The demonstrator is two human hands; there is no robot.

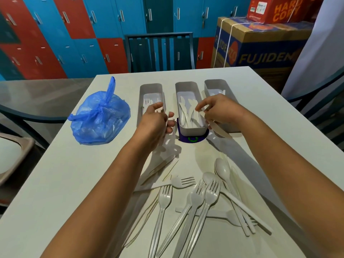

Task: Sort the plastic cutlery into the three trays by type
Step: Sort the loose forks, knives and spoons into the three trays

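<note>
Both arms are stretched out over a pale, off-white counter (65, 183) that fills most of the view, its far edge meeting a dark slatted chair back (160, 51). Three grey trays stand side by side at the far middle: the left tray (141, 101) holds forks, the middle tray (193, 129) holds knives, and the right tray (216, 86) shows a few white pieces I cannot make out. The left hand (156, 120) sits at the near right edge of the left tray, fingers curled round a thin white piece that is too hidden to identify. The right hand (217, 112) hovers between the middle and right trays, fingertips pinching a small pale piece over the middle tray, with a beige knife (221, 132) tucked under the palm and sticking out toward the near side. A dark blue sticker with a green mark (192, 139) peeks out from under the middle tray. Nearest the viewer lies the unsorted pile (201, 202): white forks fanned out, spoons to the right, a couple of knives to the left. A knotted blue plastic bag (98, 118) rests on the far left of the counter. Behind it all runs a wall of red and blue lockers (74, 34), and stacked cardboard boxes (260, 47) stand at the far right. A grey floor shows to the left.
</note>
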